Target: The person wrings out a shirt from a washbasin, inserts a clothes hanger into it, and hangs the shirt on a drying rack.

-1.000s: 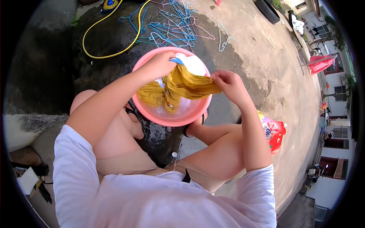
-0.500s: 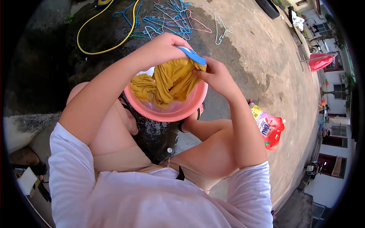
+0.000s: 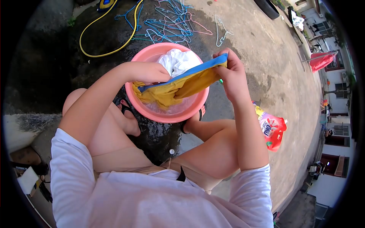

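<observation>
A yellow garment with a blue band (image 3: 171, 95) is stretched between my hands over a pink basin (image 3: 152, 114). My left hand (image 3: 154, 73) grips the blue band near the basin's left middle, its fingertips partly hidden. My right hand (image 3: 230, 71) is closed on the band's other end, beyond the basin's right rim and higher up. The garment's lower part rests in sudsy water. A white cloth (image 3: 178, 60) lies in the far part of the basin.
Several hangers (image 3: 171, 24) lie on the ground beyond the basin, with a yellow hose (image 3: 102, 55) to their left. A red detergent bag (image 3: 274, 133) stands at the right by my leg. A small white cap (image 3: 172, 151) lies between my legs. A tire (image 3: 267, 8) is farther off.
My right hand has moved right and my left hand down toward me, drawing the blue band out straight between them. The white cloth and the basin's far rim now show.
</observation>
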Action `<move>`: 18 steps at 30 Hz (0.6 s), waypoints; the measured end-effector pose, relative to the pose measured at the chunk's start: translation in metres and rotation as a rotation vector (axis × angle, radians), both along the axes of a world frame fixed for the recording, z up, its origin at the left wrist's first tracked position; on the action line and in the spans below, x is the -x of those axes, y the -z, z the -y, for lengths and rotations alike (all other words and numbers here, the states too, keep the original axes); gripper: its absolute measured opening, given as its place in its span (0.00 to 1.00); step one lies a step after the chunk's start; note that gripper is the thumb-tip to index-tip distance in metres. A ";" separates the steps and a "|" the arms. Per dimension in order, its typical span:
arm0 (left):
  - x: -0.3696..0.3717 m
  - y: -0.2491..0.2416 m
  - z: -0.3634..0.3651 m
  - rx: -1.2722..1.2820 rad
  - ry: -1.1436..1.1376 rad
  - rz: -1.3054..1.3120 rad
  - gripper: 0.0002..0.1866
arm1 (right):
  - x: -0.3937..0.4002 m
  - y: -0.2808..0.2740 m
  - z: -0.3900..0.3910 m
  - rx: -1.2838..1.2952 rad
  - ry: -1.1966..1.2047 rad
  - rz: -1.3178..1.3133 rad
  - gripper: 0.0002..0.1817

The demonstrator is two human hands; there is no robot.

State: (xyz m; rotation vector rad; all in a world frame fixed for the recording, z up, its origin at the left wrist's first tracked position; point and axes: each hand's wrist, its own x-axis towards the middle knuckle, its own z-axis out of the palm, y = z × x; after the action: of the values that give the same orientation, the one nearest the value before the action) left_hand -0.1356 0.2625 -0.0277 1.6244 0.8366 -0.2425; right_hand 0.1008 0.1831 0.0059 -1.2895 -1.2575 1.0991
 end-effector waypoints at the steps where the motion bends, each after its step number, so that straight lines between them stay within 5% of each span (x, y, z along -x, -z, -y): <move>1: 0.000 0.004 -0.001 -0.028 0.114 -0.011 0.21 | 0.000 -0.001 0.000 0.019 -0.018 -0.008 0.11; 5: -0.002 0.012 0.000 0.133 0.178 0.152 0.17 | 0.000 -0.010 0.003 0.134 -0.050 0.024 0.10; 14: -0.010 0.014 0.011 0.125 0.238 0.327 0.18 | -0.006 -0.004 0.008 -0.072 -0.142 0.084 0.12; 18: -0.012 0.004 0.011 0.021 -0.256 0.269 0.11 | -0.008 -0.002 0.007 -0.085 -0.133 0.168 0.13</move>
State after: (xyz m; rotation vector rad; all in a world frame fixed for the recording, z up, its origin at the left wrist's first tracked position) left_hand -0.1233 0.2516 -0.0313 1.4731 0.8199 0.1445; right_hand 0.1092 0.1763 0.0080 -1.2697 -1.5180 1.0342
